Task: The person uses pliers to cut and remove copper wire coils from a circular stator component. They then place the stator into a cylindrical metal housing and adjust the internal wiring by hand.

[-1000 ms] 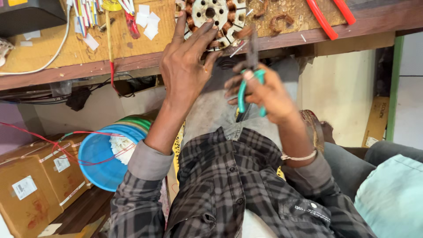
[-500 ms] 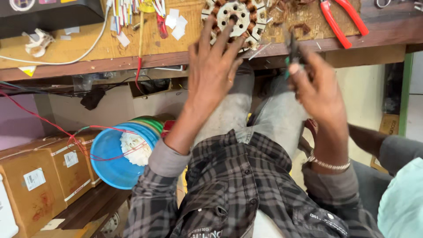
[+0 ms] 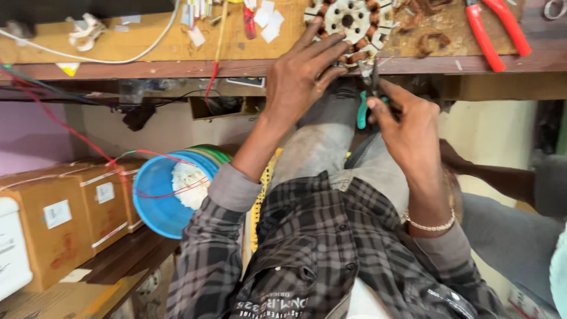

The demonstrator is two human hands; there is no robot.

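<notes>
A round metal motor stator (image 3: 352, 20) with copper windings lies on the wooden workbench (image 3: 142, 44) near its front edge. My left hand (image 3: 301, 74) rests on the stator's near side, fingers spread over it. My right hand (image 3: 407, 121) is closed on a small tool with teal handles (image 3: 362, 109), whose dark metal tip points up at the stator's lower edge. Both arms wear checked sleeves, and a bracelet sits on my right wrist.
Red-handled pliers (image 3: 493, 29) lie on the bench at the right. Wires, paper scraps and a white cable clutter the bench's left part. Below stand a blue bucket (image 3: 156, 198) with white stuffing and cardboard boxes (image 3: 65, 218). Another person's arm (image 3: 502, 180) lies at the right.
My right hand with the teal tool has risen from below the bench edge to the stator's edge. My left hand stayed on the stator. The view shifted slightly.
</notes>
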